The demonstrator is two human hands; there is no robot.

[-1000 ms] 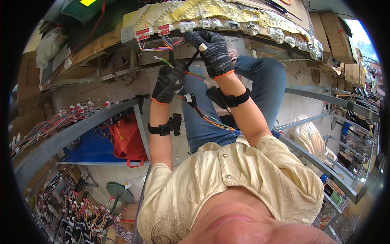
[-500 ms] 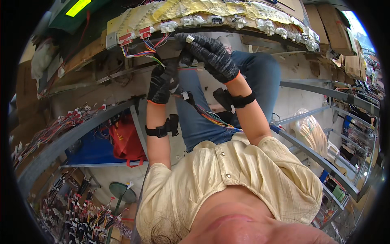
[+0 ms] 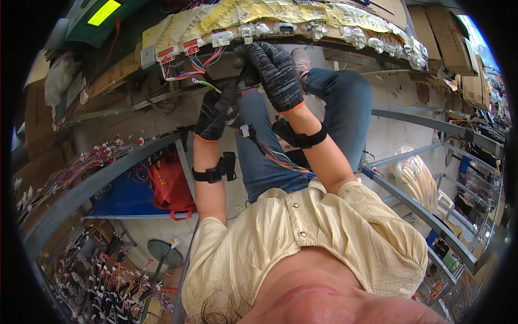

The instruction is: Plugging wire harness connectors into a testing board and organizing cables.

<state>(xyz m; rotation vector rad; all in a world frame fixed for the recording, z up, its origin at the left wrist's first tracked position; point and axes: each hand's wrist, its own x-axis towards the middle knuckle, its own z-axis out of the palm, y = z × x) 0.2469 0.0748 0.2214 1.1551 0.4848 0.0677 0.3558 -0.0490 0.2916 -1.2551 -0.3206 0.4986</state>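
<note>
My right hand (image 3: 276, 78), in a dark grey knitted glove with an orange cuff, reaches up to the fixture board (image 3: 345, 17). Its closed fingertips pinch a small white connector (image 3: 248, 40) against a white socket on the board's front edge. Lower and to the left, my gloved left hand (image 3: 215, 112) is closed around a dark-wrapped wire harness (image 3: 233, 94). Coloured wires run down from it, past a second white connector (image 3: 246, 130), across my lap. Left of my hands, red connectors (image 3: 191, 46) sit in the board with coloured wires hanging. A ring terminal (image 3: 196, 81) sticks out by my left hand.
Metal frame rails (image 3: 102, 183) run along both sides. Bundled wires (image 3: 102, 154) lie on the left rail, above a red bag (image 3: 171, 183). Many harnesses (image 3: 116, 275) hang at lower left. Cardboard boxes (image 3: 448, 40) stand at upper right, with a plastic-wrapped bundle (image 3: 413, 170) lower down.
My right hand has moved slightly left and up, bringing the white connector from my fingers to the board's edge. My left hand stays near the same place, keeping the harness.
</note>
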